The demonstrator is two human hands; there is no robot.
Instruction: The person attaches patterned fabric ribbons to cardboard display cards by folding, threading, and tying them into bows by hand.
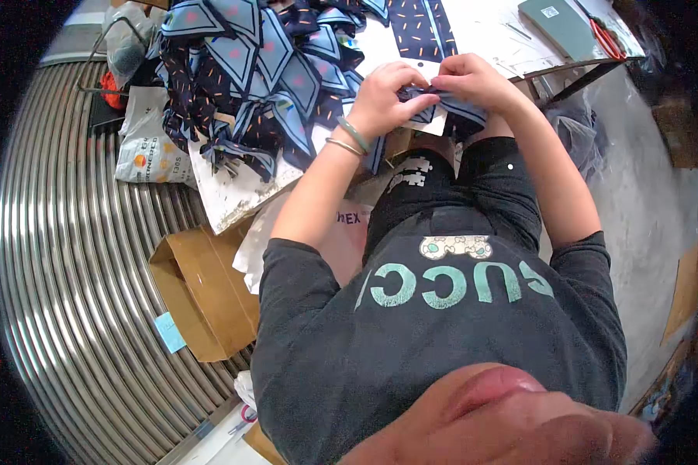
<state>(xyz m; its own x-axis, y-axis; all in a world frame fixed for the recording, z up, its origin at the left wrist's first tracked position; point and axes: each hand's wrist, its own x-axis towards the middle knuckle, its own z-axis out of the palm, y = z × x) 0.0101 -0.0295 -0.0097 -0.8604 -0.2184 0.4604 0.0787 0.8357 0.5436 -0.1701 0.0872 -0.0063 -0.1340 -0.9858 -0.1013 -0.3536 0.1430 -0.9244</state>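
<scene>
At the table's near edge, my left hand (388, 97), wearing two bangles on its wrist, has its thumb and fingers closed on a narrow navy and light-blue scarf (464, 116). My right hand (477, 81) pinches the same fabric close beside it, and the fingertips of both hands nearly meet. The exact fold between the fingers is hidden. A navy strip with orange dashes (417, 27) lies flat on the table just beyond my hands. To the left of my left hand is a heaped pile of similar scarves (275, 70), some hanging over the table edge.
The white table (229, 198) carries a grey-green box (554, 27) and red-handled scissors (606, 39) at its right end. On the left are a printed plastic bag (143, 147), an open cardboard box (205, 294) and a ribbed metal shutter (77, 256). Clear plastic (578, 139) lies at right.
</scene>
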